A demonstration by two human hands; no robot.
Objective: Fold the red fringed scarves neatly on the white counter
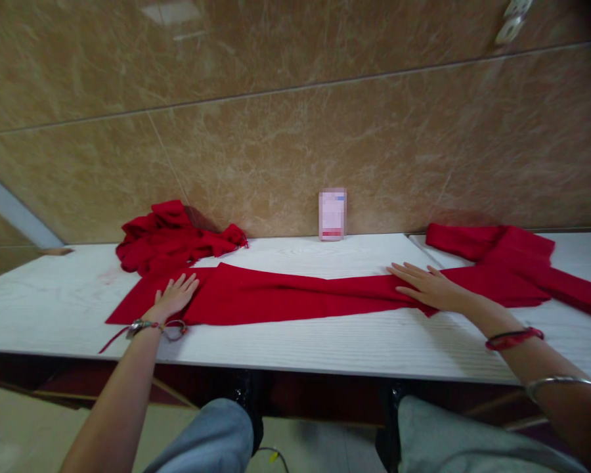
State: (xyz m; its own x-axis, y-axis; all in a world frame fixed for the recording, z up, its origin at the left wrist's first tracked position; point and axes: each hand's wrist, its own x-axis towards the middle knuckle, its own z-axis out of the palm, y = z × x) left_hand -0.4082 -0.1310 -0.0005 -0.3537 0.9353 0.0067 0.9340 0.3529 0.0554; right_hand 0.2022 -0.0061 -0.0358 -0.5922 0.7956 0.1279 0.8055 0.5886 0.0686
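a long red cloth (285,295) lies flat across the white table (325,341), running side to side just in front of the small pink card (332,215) that leans against the marble wall (295,131). the left hand (176,297) rests palm down on the cloth's end left of the card, fingers spread and flat, gripping nothing. the right hand (431,286) presses flat on the cloth to the right of the card, fingers likewise stretched out, nothing clasped. left of the card, against the wall, sits a crumpled red pile (170,240) (touching the spread cloth's far edge). well right of the card lies another red piece (512,259), partly folded, reaching towards the table's right end.
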